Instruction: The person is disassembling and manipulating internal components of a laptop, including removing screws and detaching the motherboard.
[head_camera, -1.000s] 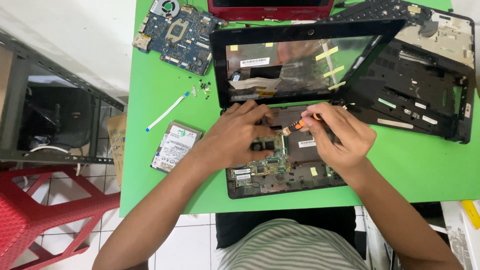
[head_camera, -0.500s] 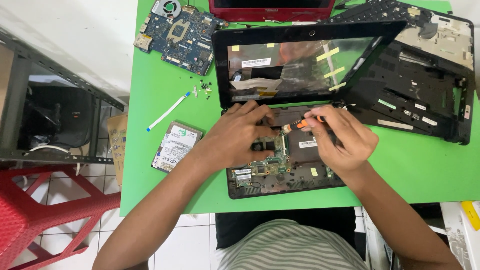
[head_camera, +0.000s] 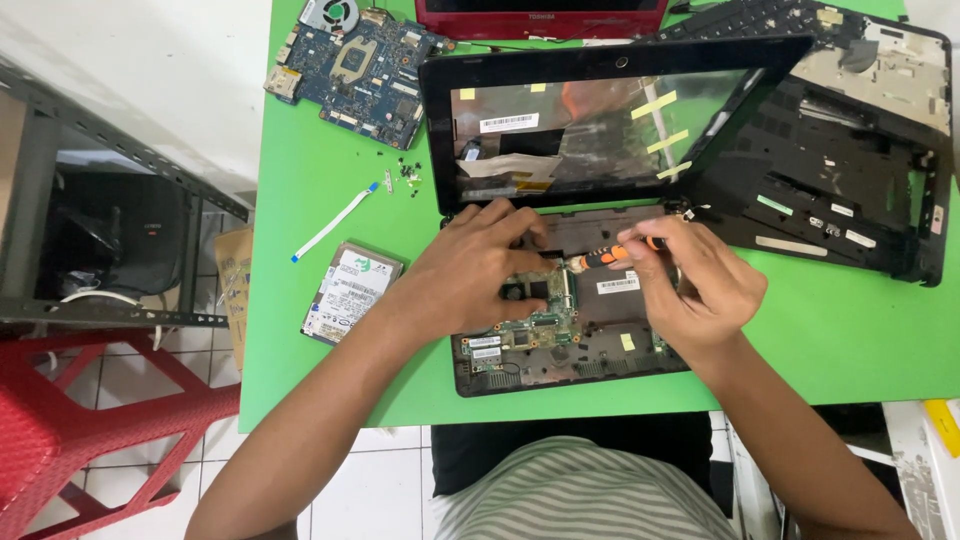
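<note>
On a green table (head_camera: 330, 120), a hard drive (head_camera: 352, 291) and a white ribbon cable (head_camera: 333, 222) lie left of an opened laptop (head_camera: 570, 350), a bare circuit board (head_camera: 355, 65) beyond them. The left hand (head_camera: 480, 272) lies flat, fingers spread, on the laptop's exposed board, as half a second earlier. The right hand (head_camera: 695, 285) pinches an orange screwdriver (head_camera: 610, 256), tip hardly moved at the board's upper edge, suggesting one screw is being worked; a stripped black casing (head_camera: 850, 190) lies right.

Green table (head_camera: 330, 150), orange-handled screwdriver (head_camera: 610, 256), red stool (head_camera: 60, 440).
</note>
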